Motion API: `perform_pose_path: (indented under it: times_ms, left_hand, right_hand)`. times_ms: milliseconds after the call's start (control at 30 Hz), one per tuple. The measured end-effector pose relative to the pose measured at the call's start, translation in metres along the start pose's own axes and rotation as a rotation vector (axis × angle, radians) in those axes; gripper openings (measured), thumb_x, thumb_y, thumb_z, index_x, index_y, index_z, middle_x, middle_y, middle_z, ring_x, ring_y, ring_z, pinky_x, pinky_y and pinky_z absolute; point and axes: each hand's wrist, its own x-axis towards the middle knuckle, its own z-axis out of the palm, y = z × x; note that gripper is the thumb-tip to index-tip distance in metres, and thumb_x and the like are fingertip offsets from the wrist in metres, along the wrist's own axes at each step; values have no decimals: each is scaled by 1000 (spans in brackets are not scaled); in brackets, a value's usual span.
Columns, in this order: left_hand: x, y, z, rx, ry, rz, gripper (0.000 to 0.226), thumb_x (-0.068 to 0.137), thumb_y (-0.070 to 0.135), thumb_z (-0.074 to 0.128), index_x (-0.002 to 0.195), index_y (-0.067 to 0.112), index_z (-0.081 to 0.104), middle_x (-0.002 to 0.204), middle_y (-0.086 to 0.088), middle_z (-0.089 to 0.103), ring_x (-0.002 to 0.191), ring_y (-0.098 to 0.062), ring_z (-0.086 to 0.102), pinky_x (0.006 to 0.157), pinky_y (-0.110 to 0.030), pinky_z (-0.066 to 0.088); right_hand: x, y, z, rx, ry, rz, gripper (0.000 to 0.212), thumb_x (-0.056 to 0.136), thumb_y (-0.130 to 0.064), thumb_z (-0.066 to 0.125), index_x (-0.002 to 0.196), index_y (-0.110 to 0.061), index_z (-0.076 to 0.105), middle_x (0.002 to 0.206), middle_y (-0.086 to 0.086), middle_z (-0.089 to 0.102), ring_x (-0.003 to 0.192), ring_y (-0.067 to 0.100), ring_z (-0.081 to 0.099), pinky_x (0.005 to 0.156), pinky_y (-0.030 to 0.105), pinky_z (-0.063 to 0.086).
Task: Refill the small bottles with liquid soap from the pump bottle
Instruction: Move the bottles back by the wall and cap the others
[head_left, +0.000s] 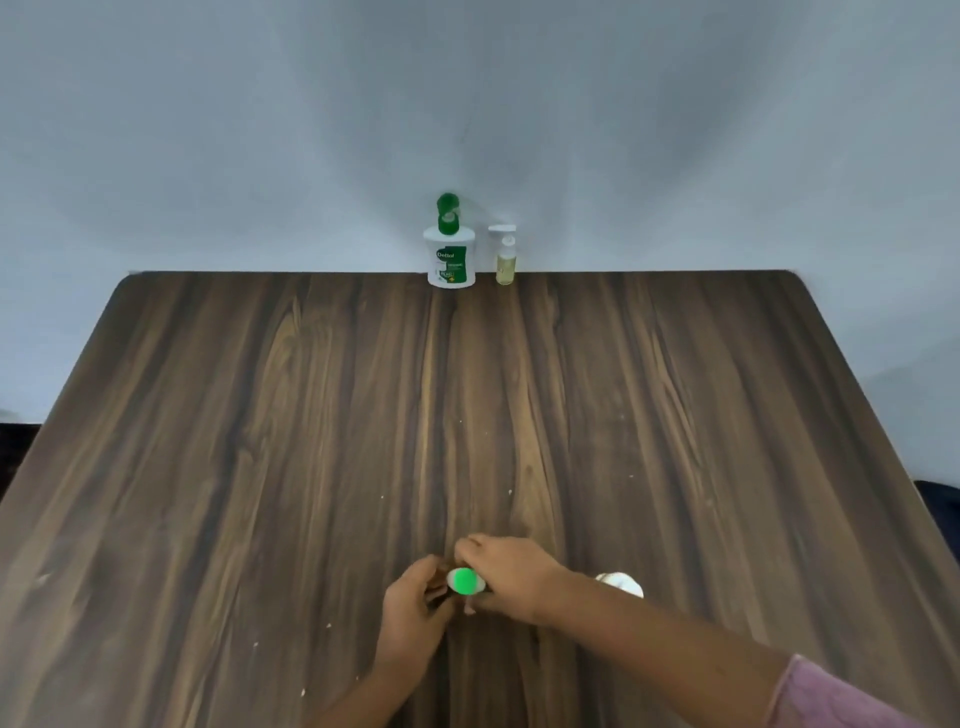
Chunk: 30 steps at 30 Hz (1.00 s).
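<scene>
A white pump bottle (451, 260) with a green pump head and a green label stands at the table's far edge. Right beside it is a small clear bottle (505, 260) with a white pump top and yellowish liquid inside. Near the front edge my left hand (410, 610) and my right hand (511, 574) meet around a small bottle with a bright green cap (462, 580). My right hand's fingers wrap it from the right and my left hand closes on it from the left. The bottle's body is hidden by the fingers.
The dark wood-grain table (260, 441) runs back to a plain grey wall (467, 104). A small white object (623, 583) lies just behind my right forearm, partly hidden. Small pale specks dot the tabletop.
</scene>
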Motion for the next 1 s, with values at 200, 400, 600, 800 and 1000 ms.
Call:
perform_pose_path:
  times_ms: [200, 400, 600, 800, 1000]
  left_hand:
    - [48, 25, 31, 10, 53, -6, 23, 65, -2, 71, 73, 17, 59, 74, -4, 69, 74, -17, 68, 71, -47, 56]
    - [126, 73, 65, 53, 58, 98, 19, 70, -4, 74, 74, 9, 61, 70, 3, 68, 67, 1, 62, 63, -19, 52]
    - [216, 113, 98, 35, 67, 174, 29, 72, -14, 61, 80, 14, 64, 74, 3, 68, 70, 3, 61, 66, -11, 47]
    - [297, 146, 125, 0, 92, 208, 33, 77, -10, 62, 96, 18, 66, 87, 6, 70, 81, 2, 65, 80, -15, 52]
    - [362, 155, 135, 96, 165, 306, 44, 84, -4, 56, 123, 15, 59, 104, -3, 56, 91, -13, 59, 90, -25, 48]
  right_hand:
    - [12, 35, -26, 25, 167, 93, 32, 89, -28, 62, 113, -10, 49, 117, 11, 55, 107, 33, 57, 79, 40, 44]
    - [37, 113, -61, 190, 372, 181, 35, 87, -29, 61, 118, -15, 55, 119, 6, 56, 110, 29, 56, 87, 38, 44]
    - [70, 181, -102, 338, 598, 212, 34, 84, -7, 64, 118, -5, 59, 112, 12, 56, 104, 29, 58, 91, 34, 44]
    - [111, 232, -148, 494, 761, 259, 35, 82, -5, 69, 116, -7, 61, 99, -3, 47, 90, 25, 59, 77, 48, 56]
    - [150, 264, -183, 607, 912, 295, 32, 79, -8, 74, 105, -13, 56, 93, 0, 63, 75, 17, 61, 68, 34, 54]
